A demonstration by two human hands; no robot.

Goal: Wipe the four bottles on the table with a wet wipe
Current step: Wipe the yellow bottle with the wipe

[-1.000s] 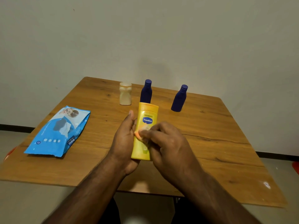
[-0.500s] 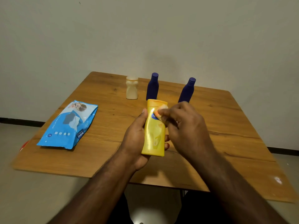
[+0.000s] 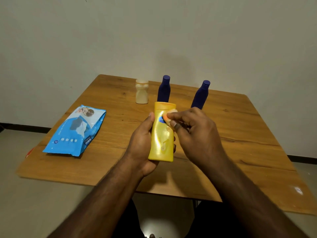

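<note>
Two bare hands work over a square wooden table point(image 3: 240, 134) set against a plain pale wall point(image 3: 154, 31). The left hand point(image 3: 142, 145) grips a tall yellow plastic lotion bottle point(image 3: 162, 143) from its left side, thumb along the edge and fingertips showing past the right edge, holding it upright just above the tabletop with its cap end pointing away from the person. The right hand point(image 3: 193, 133) pinches a small crumpled wet wipe point(image 3: 169, 115) between thumb and forefinger and presses it against the upper front of the yellow bottle, over the blue label.

Behind the held bottle, three more stand upright on the far part of the table: a short cream-coloured plastic bottle point(image 3: 142, 93) at left, a dark blue bottle with a narrow neck point(image 3: 163, 90) directly behind the yellow one, and a second dark blue bottle point(image 3: 201, 96) to the right, its base hidden by the right hand.

A blue and white soft pack of wet wipes point(image 3: 75, 131) lies flat near the table's left edge, well apart from the bottles.
</note>
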